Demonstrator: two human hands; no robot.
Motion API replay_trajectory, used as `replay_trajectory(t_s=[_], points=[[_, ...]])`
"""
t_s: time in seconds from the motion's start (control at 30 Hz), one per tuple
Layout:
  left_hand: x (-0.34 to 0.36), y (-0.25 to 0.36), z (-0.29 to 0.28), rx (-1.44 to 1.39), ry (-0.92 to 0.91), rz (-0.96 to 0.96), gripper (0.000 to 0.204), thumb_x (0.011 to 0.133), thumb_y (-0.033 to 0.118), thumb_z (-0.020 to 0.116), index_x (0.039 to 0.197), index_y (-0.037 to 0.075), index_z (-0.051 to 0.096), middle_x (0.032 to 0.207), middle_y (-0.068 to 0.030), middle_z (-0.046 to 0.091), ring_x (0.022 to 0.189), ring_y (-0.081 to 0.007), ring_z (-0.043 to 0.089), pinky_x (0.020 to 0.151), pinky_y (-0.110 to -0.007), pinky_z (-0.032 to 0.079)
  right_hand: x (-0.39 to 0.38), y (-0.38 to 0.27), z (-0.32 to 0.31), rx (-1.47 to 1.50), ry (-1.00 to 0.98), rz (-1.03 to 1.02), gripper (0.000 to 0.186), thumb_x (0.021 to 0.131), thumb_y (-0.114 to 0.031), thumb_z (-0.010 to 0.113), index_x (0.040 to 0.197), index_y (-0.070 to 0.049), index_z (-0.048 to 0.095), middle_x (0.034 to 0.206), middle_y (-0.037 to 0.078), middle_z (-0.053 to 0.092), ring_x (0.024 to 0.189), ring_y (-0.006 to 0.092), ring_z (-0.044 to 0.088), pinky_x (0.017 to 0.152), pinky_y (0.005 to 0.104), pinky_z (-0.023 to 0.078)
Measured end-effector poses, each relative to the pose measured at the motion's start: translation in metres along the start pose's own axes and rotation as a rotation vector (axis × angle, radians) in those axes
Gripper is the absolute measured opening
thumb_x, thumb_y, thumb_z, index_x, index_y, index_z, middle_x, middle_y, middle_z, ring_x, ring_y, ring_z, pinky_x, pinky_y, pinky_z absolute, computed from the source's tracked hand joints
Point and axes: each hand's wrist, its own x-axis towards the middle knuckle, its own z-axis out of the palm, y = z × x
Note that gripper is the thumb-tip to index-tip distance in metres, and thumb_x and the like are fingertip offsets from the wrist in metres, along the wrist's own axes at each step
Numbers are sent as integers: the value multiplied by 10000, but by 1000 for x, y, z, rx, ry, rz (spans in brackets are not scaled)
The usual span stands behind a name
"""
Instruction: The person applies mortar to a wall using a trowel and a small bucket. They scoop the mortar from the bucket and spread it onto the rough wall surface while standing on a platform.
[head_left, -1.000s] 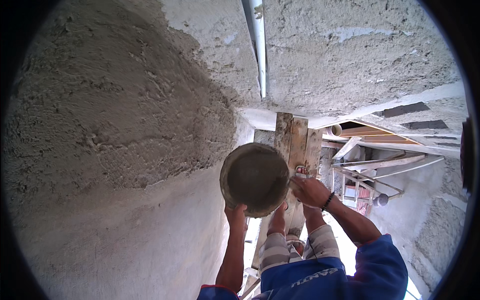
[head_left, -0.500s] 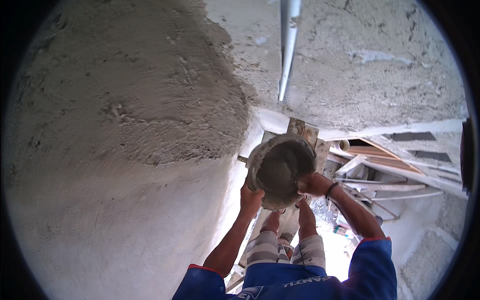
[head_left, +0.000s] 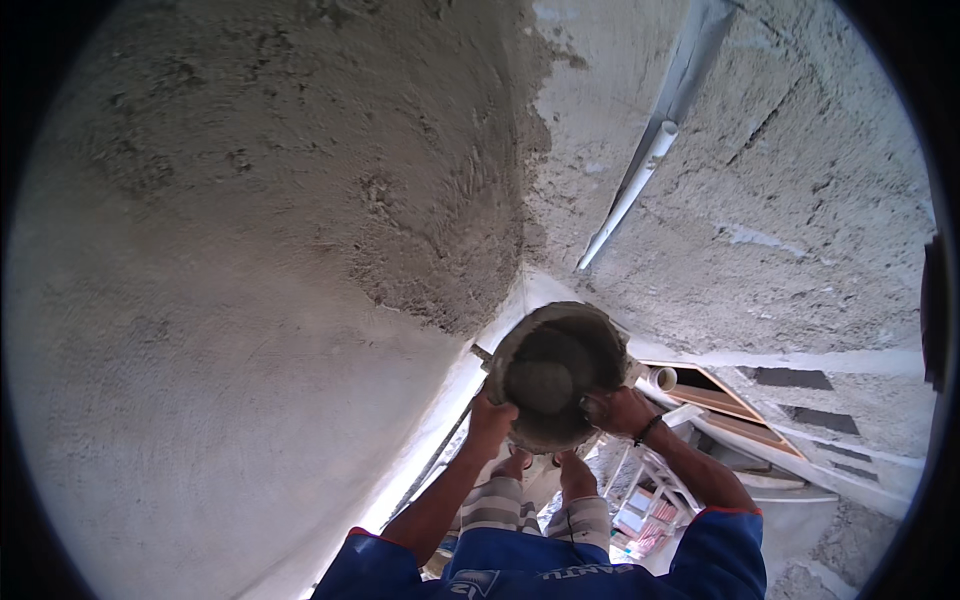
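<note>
In front of my body, above my feet, I hold a round, cement-crusted mortar bucket (head_left: 508,352) with its mouth facing up toward me. Grey wet mortar (head_left: 541,386) lies in the bottom. My left hand (head_left: 490,422) is closed on the near left rim, thumb over the edge. My right hand (head_left: 622,412) is closed at the right rim, its fingers curled to the inside; whether they also hold a tool there is too dark to tell. Beyond the bucket and to the left, a wall carries darker, rough, damp plaster (head_left: 400,190) above a paler smooth area (head_left: 220,430).
A white pipe (head_left: 630,195) runs in a groove down the rough right-hand wall (head_left: 770,200), near the corner. Low on the right are wooden boards (head_left: 735,405), a short pipe end (head_left: 662,378) and a pale ladder-like frame (head_left: 640,500). My feet (head_left: 540,458) stand below the bucket.
The view has shifted, so the corner and pipe sit lower in the picture. The bucket also appears lower, and more of its inside and the mortar shows. Both hands keep their hold.
</note>
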Motion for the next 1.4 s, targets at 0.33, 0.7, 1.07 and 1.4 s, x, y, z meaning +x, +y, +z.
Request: replay_trajectory(t_s=[0.33,0.7,1.07,1.4], points=[[-38,12,-35,-305,107,40,536,625,-62,552,1157,6,558,966,-58,630,850,-173,586,760,-310,472,40,-135,-240,-254,-419,-385,430,730,-233,709,1074,-67,510,984,161,618,853,369,624,743,435,521],[-69,-3,-44,-378,270,63,405,637,-34,585,1038,17,613,848,-51,634,714,-183,602,629,-322,493,164,-277,-376,-315,-37,-631,265,836,-285,660,973,-58,646,794,54,658,577,148,610,549,290,529],[-100,60,-19,-256,275,100,496,627,-65,543,1117,-8,592,897,-60,620,790,-186,571,715,-340,477,28,-194,-309,-632,-190,-343,187,835,-160,591,1014,-188,638,952,123,591,844,257,624,751,421,533],[-93,106,12,-52,128,432,625,629,1,514,1254,-2,523,973,-99,649,823,-158,597,750,-285,486,24,-125,-190,-825,-146,-474,226,800,-189,559,978,-67,627,754,171,643,769,325,652,670,444,511]])
